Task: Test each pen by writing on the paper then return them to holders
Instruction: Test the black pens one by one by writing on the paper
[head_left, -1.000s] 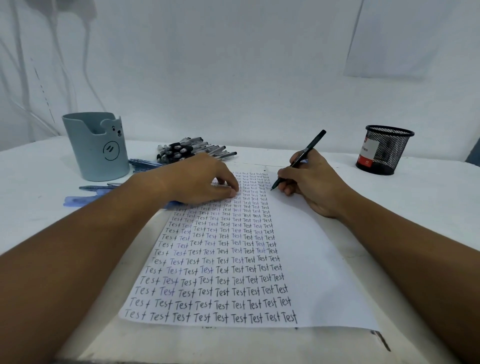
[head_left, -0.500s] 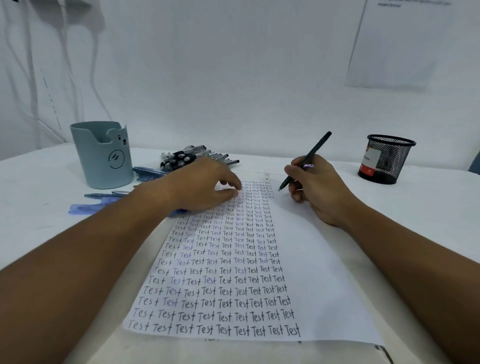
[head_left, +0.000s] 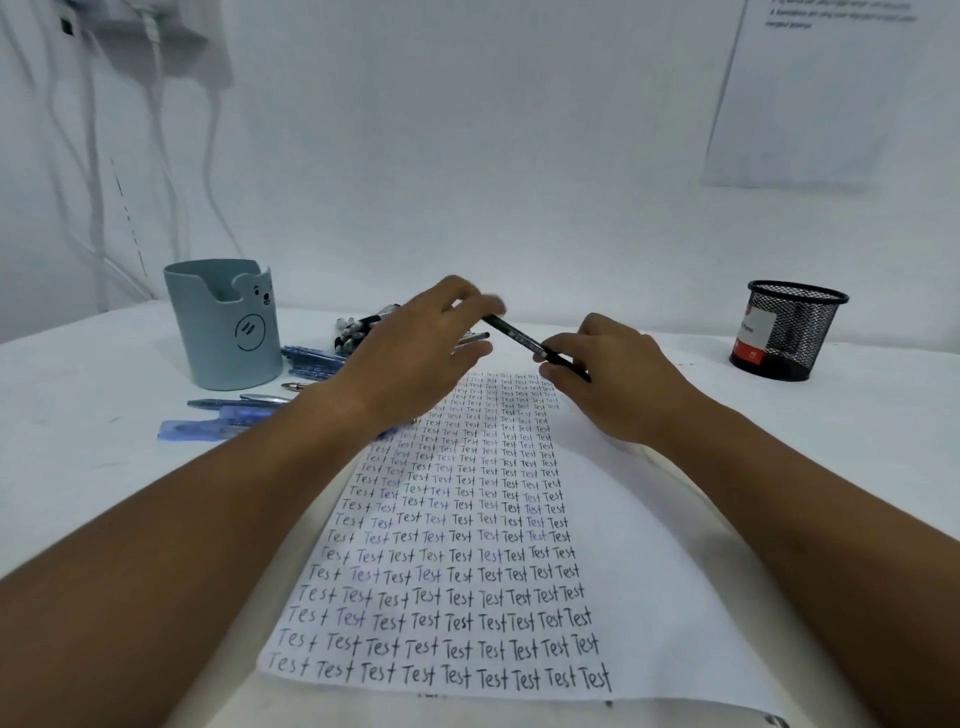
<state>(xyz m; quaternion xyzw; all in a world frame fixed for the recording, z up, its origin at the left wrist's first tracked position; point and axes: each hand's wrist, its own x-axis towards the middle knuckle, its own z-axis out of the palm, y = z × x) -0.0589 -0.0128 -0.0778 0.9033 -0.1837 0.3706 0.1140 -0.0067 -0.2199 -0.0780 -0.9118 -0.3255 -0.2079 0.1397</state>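
Note:
A white sheet of paper (head_left: 628, 561) covered with rows of the word "Test" lies in front of me. My right hand (head_left: 618, 384) grips a black pen (head_left: 519, 338) above the paper's far end, the pen lying nearly level and pointing left. My left hand (head_left: 421, 353) is lifted off the paper, its fingertips meeting the pen's far end; motion blur hides whether they pinch it. A grey-blue bear-face holder (head_left: 223, 327) stands at the left, a black mesh holder (head_left: 787, 330) at the right.
A pile of black pens (head_left: 358, 327) lies behind my left hand. Several blue pens (head_left: 311, 361) and a blue case (head_left: 202, 428) lie by the bear-face holder. A white wall with hanging cables closes the back of the table.
My left hand lifted off the paper and rose to the pen. My right hand turned the pen from upright writing tilt to nearly level, tip off the paper.

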